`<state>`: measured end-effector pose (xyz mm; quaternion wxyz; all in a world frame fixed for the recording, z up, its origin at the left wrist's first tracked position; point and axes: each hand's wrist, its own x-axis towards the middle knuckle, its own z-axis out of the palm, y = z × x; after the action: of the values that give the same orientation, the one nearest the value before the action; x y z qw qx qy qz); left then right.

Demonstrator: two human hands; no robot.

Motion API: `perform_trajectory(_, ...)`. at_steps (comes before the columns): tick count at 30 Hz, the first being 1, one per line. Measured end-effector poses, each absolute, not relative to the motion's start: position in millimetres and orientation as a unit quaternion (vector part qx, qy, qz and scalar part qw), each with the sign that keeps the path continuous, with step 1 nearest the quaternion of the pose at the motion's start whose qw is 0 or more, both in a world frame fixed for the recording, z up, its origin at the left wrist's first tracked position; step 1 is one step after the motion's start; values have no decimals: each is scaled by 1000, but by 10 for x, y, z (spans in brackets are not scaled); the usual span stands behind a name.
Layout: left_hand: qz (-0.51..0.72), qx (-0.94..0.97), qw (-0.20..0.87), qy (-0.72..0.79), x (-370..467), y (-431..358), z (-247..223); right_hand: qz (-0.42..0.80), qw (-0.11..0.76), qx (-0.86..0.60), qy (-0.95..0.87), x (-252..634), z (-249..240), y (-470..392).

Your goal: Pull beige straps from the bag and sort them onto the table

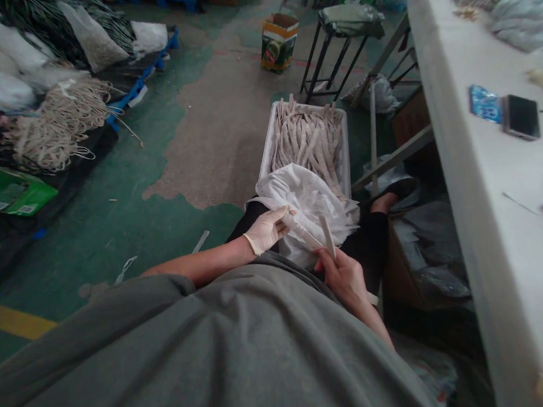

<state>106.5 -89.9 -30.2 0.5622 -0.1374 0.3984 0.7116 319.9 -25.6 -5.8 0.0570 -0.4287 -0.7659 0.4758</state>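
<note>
My left hand (268, 230), in a thin whitish glove, is closed, with thumb and fingertips pinched at one end of a narrow pale strip (306, 233). Lower and to the right, my bare right hand (345, 274) is closed around the same strip, and a flat pale length (328, 236) sticks up from its fingers. Beneath both hands a crumpled white plastic bag (293, 186) covers my lap. Just beyond it, a white plastic crate (265, 142) holds many long beige fabric-like strips (306, 135). Fine detail at the fingertips is blurred.
On my right runs a long white-covered table (488, 211) with a phone (521, 116) and a blue packet (484, 104). A stool (335, 60) and a cardboard box (280, 43) stand ahead. Beige cord bundles (61, 123) lie on a pallet at left.
</note>
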Motion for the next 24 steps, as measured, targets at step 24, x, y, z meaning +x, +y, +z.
perform_trajectory(24,716,-239,539,372,589,-804,-526,512,135,-465,-710,3666,145,-10)
